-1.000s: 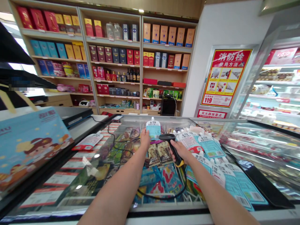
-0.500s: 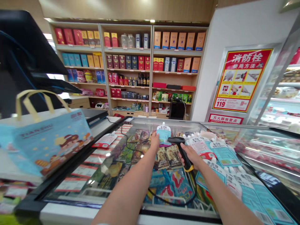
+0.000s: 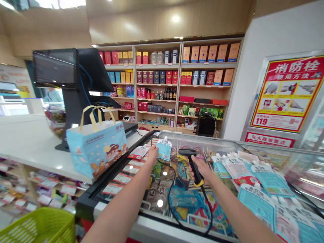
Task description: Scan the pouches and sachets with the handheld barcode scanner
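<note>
My left hand (image 3: 152, 154) pinches a small blue-and-white spouted pouch (image 3: 164, 149) by its left edge, above the glass top of a chest freezer (image 3: 149, 221). In my right hand (image 3: 201, 167) is a black barcode scanner (image 3: 194, 165), my fingers wrapped round its handle and its head toward the left. The scanner's black cable (image 3: 174, 202) loops down over the glass. A red-and-white pouch (image 3: 138, 152) lies flat to the left of my left hand. To the right of the scanner is a spread-out pile of blue and red pouches (image 3: 269, 179).
A blue paper bag (image 3: 98, 146) with yellow handles stands on the white counter (image 3: 22, 135) at left, before a checkout screen (image 3: 55, 67). A green basket (image 3: 40, 226) is at lower left. Shelves of boxes (image 3: 157, 77) line the back wall, with a red poster (image 3: 286, 94) at right.
My view has swung left, bringing the counter and basket into sight. My left hand has carried the pouch left, away from the scanner and nearer the red pouch. Both hands keep their holds.
</note>
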`<action>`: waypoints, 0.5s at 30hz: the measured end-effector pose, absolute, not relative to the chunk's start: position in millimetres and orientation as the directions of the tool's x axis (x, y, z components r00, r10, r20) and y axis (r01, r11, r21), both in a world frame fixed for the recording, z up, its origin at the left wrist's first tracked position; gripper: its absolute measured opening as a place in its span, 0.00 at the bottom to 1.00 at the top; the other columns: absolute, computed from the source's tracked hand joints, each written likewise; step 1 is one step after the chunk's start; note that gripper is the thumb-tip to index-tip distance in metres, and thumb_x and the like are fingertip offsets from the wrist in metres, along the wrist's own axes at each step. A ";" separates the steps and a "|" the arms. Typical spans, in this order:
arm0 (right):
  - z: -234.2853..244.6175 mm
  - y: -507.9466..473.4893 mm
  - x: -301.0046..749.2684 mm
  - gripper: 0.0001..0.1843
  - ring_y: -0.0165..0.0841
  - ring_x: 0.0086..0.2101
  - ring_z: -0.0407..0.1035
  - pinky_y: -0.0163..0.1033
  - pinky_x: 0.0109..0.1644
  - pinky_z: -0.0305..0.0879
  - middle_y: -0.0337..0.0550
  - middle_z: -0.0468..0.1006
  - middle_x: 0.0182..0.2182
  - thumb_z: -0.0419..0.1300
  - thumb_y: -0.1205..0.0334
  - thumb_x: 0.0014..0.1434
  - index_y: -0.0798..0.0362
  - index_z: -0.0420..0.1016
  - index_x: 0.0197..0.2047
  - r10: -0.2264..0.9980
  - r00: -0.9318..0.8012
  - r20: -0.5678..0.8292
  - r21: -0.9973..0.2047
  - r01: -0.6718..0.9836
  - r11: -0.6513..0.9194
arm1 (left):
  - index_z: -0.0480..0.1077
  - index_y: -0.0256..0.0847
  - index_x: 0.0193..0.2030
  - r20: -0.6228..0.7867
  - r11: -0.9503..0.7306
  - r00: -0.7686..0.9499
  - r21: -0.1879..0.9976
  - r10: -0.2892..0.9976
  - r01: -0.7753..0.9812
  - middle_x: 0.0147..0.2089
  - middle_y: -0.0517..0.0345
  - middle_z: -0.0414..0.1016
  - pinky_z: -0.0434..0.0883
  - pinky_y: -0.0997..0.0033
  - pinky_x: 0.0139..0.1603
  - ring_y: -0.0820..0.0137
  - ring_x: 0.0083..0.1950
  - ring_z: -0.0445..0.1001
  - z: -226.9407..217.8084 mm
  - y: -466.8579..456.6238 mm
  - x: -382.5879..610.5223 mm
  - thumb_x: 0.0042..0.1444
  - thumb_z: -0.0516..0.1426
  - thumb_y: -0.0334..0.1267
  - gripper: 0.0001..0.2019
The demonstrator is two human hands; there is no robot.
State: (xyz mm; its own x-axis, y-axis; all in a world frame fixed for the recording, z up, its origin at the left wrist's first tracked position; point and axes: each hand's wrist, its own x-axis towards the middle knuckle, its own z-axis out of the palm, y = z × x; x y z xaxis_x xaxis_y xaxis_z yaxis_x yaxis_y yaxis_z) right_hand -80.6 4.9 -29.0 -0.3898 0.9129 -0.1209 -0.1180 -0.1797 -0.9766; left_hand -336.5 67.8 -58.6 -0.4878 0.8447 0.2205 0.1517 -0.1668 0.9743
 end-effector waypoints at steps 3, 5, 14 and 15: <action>-26.1 -0.1 -111.8 0.18 0.26 0.11 0.60 0.31 0.12 0.61 0.34 0.68 0.14 0.55 0.44 0.56 0.52 0.65 0.32 0.895 -0.434 -0.107 -0.981 -0.100 -0.166 | 0.71 0.34 0.37 0.220 -0.169 -0.561 0.975 0.798 0.143 0.28 0.57 0.73 0.66 0.74 0.29 0.70 0.29 0.71 -56.1 53.5 -383.0 0.50 0.53 0.38 0.11; -25.8 -1.9 -130.1 0.18 0.26 0.11 0.60 0.31 0.12 0.61 0.33 0.69 0.14 0.55 0.44 0.56 0.52 0.64 0.34 0.885 -0.456 -0.093 -0.984 -0.092 -0.152 | 0.71 0.34 0.34 0.286 -0.136 -0.608 0.950 0.740 0.281 0.26 0.57 0.72 0.66 0.73 0.29 0.69 0.29 0.71 -53.6 46.2 -407.9 0.49 0.51 0.35 0.10; -29.8 -1.6 -172.3 0.21 0.25 0.11 0.61 0.30 0.13 0.61 0.32 0.69 0.14 0.56 0.41 0.54 0.52 0.62 0.35 0.858 -0.503 -0.102 -0.982 -0.085 -0.166 | 0.73 0.34 0.40 0.362 0.272 -0.531 0.565 0.766 0.779 0.41 0.39 0.77 0.68 0.66 0.43 0.57 0.44 0.75 -49.9 36.1 -441.4 0.54 0.50 0.32 0.12; -30.5 -1.0 -172.9 0.21 0.25 0.11 0.60 0.30 0.13 0.61 0.32 0.69 0.14 0.56 0.41 0.54 0.52 0.62 0.35 0.858 -0.503 -0.104 -0.982 -0.085 -0.169 | 0.72 0.34 0.43 0.349 0.292 -0.528 0.543 0.774 0.787 0.43 0.39 0.77 0.68 0.66 0.43 0.57 0.46 0.75 -51.1 36.2 -440.7 0.55 0.50 0.32 0.13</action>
State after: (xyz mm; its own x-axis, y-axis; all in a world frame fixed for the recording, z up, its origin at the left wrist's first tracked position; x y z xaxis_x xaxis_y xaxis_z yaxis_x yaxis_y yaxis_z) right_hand -172.9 -1.0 -30.5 -0.5030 0.8580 -0.1039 -0.0853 -0.1689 -0.9819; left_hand -440.7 36.2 -51.1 -0.5279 0.7742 0.3491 0.7872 0.2918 0.5433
